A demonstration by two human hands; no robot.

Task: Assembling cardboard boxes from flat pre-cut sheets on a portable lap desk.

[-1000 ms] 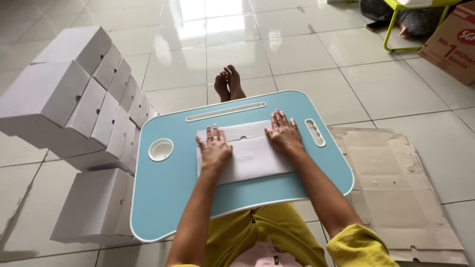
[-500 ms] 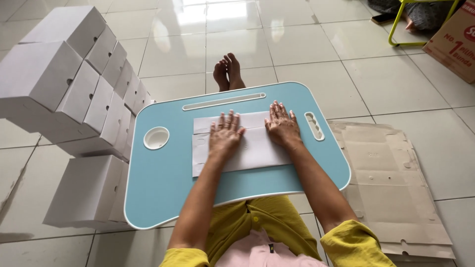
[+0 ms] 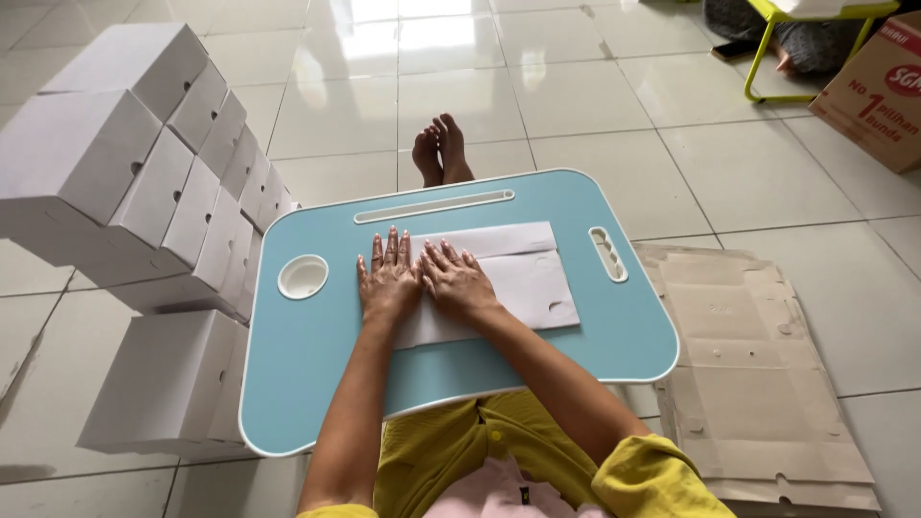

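Observation:
A flat white cardboard box blank (image 3: 513,278) lies on a light blue lap table (image 3: 317,384) over my legs. My left hand (image 3: 387,281) presses flat on the blank's left part, fingers spread and pointing away from me. My right hand (image 3: 458,281) lies flat beside it, touching it, on the middle of the blank. Neither hand grips anything. The blank's right part, with a small cut-out, is uncovered.
Folded white boxes (image 3: 144,192) are stacked in rows on the floor at the left, one more (image 3: 168,379) near the table's corner. A pile of flat brown-backed blanks (image 3: 758,374) lies on the tiles at right. A printed carton (image 3: 878,91) and a yellow-green frame (image 3: 767,48) stand far right.
Both hands have slid leftward along the blank and come together. A second ago they were apart at its two ends; now they touch side by side on its left half.

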